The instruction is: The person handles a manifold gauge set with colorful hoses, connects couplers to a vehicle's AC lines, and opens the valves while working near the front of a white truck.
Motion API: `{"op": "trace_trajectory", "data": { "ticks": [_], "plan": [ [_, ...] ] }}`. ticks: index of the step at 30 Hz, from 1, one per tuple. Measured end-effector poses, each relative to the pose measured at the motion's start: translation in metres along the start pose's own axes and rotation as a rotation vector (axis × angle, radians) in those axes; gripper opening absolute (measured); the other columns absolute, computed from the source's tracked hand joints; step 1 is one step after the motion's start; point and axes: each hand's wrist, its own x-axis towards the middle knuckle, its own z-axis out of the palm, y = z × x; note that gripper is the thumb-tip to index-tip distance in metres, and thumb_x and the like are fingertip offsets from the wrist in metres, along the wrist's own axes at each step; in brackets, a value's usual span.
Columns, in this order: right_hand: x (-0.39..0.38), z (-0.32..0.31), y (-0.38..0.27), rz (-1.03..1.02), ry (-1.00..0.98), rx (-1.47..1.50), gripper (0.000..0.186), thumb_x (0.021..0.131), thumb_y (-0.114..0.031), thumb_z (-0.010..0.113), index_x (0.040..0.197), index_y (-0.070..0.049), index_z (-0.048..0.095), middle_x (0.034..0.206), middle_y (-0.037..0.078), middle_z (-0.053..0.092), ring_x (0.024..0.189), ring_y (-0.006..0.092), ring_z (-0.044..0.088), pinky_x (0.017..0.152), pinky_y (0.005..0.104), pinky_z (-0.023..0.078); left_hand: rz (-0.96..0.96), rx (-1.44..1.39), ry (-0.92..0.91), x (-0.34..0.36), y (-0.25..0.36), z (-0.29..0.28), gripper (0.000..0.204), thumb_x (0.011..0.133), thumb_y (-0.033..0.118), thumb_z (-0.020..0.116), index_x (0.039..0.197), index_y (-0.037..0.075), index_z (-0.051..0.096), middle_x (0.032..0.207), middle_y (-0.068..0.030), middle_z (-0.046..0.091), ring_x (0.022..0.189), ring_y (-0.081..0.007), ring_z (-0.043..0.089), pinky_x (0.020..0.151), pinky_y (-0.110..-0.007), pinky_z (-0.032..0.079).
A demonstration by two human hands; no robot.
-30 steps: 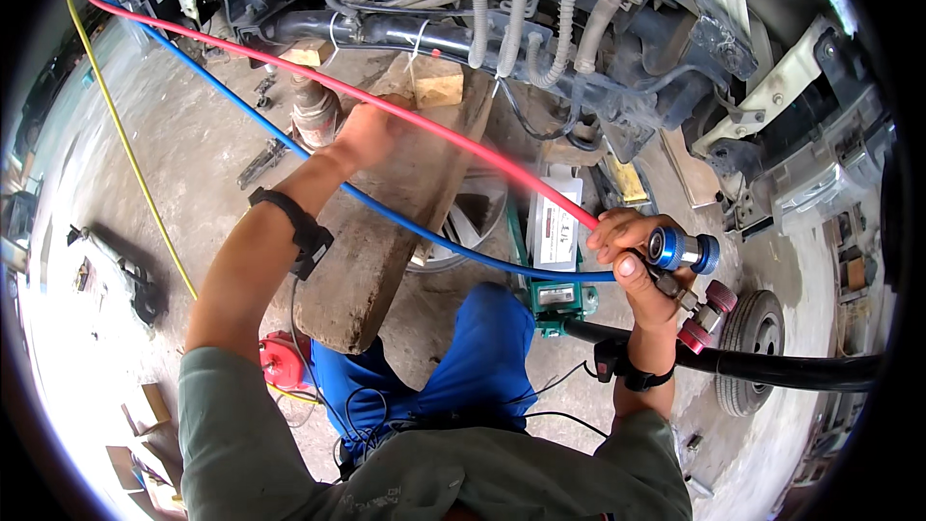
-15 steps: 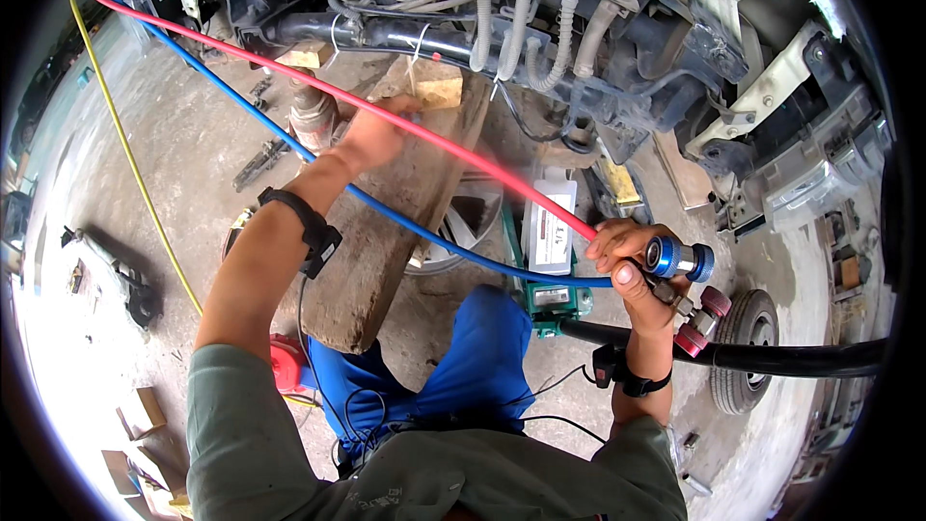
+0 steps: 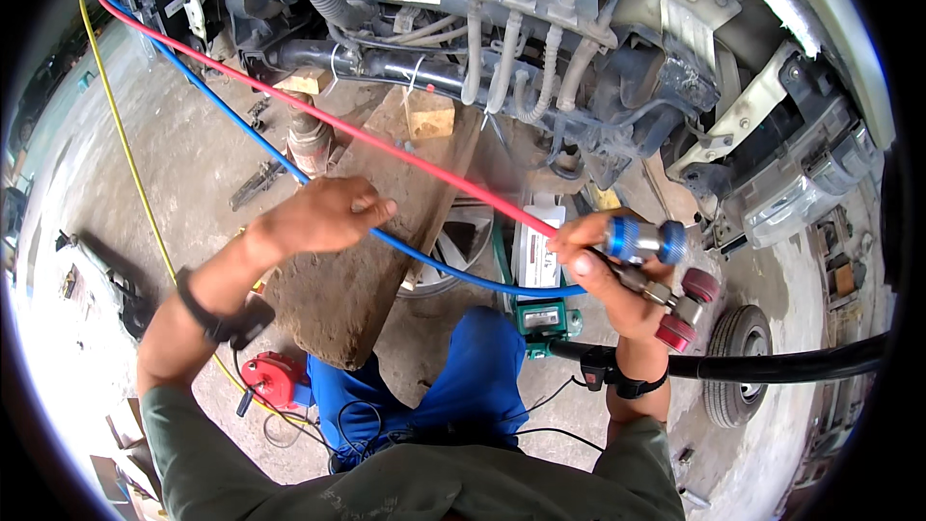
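My right hand (image 3: 612, 275) is closed around the ends of a red hose (image 3: 415, 162) and a blue hose (image 3: 453, 272). A quick coupler with blue knurled rings (image 3: 644, 239) and another with red knobs (image 3: 687, 309) stick out past its fingers. Above the thick wooden plank (image 3: 333, 304) is my left hand (image 3: 323, 214), its fingers curled and thumb close to the index finger. Whatever it may hold is too small or hidden to make out. Behind its fingertips passes the blue hose. On the plank's far end stands a yellowish wood block (image 3: 430, 118).
Vehicle underparts with pipes (image 3: 386, 63) span the far side. A bottle jack (image 3: 307, 140) stands left of the plank, a basin (image 3: 453, 251) right of it. Nearby are a green tool (image 3: 542, 316), a black pipe (image 3: 801, 359), a tyre (image 3: 738, 367) and a yellow hose (image 3: 121, 140).
My left hand has drawn back from the plank's far end, toward me and to the left. My right hand has shifted slightly left, still holding the hoses.
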Motion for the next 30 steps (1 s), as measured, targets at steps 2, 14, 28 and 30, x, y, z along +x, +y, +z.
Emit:
{"op": "trace_trajectory", "data": {
  "ticks": [2, 14, 28, 30],
  "plan": [
    [0.016, 0.012, -0.008, 0.106, -0.067, -0.092, 0.011, 0.086, -0.006, 0.074, 0.094, -0.002, 0.068, 0.087, 0.006, 0.07, 0.08, 0.0117, 0.065, 0.07, 0.0262, 0.053, 0.12, -0.176, 0.072, -0.036, 0.042, -0.016, 0.055, 0.094, 0.046, 0.061, 0.119, -0.003, 0.06, 0.115, -0.0218, 0.065, 0.104, -0.0344, 0.065, 0.093, -0.041, 0.051],
    [0.096, 0.081, -0.008, -0.08, -0.345, -0.42, 0.023, 0.084, -0.029, 0.071, 0.096, -0.008, 0.071, 0.091, 0.009, 0.072, 0.077, 0.0247, 0.07, 0.07, 0.0365, 0.054, 0.576, -0.297, 0.814, -0.062, 0.103, -0.003, 0.088, 0.076, 0.031, 0.086, 0.131, -0.009, 0.03, 0.12, -0.0247, 0.05, 0.106, -0.0327, 0.062, 0.087, -0.042, 0.052],
    [0.123, 0.139, -0.013, 0.06, -0.417, -0.082, 0.022, 0.087, -0.018, 0.069, 0.102, -0.001, 0.066, 0.089, 0.011, 0.072, 0.076, 0.0168, 0.068, 0.067, 0.0312, 0.054, 0.501, -0.759, 0.884, -0.07, 0.059, -0.027, 0.038, 0.102, 0.03, 0.053, 0.118, -0.004, 0.048, 0.097, -0.0148, 0.067, 0.079, -0.0191, 0.068, 0.069, -0.034, 0.055],
    [0.118, 0.141, -0.017, 0.158, -0.413, 0.166, 0.028, 0.097, -0.028, 0.063, 0.102, 0.0, 0.063, 0.091, 0.006, 0.067, 0.083, 0.0167, 0.066, 0.066, 0.0293, 0.058, 0.502, -0.905, 0.907, -0.066, 0.05, -0.031, 0.038, 0.103, 0.03, 0.052, 0.122, -0.003, 0.048, 0.101, -0.0128, 0.066, 0.086, -0.0175, 0.066, 0.075, -0.033, 0.054]
  ]
}}
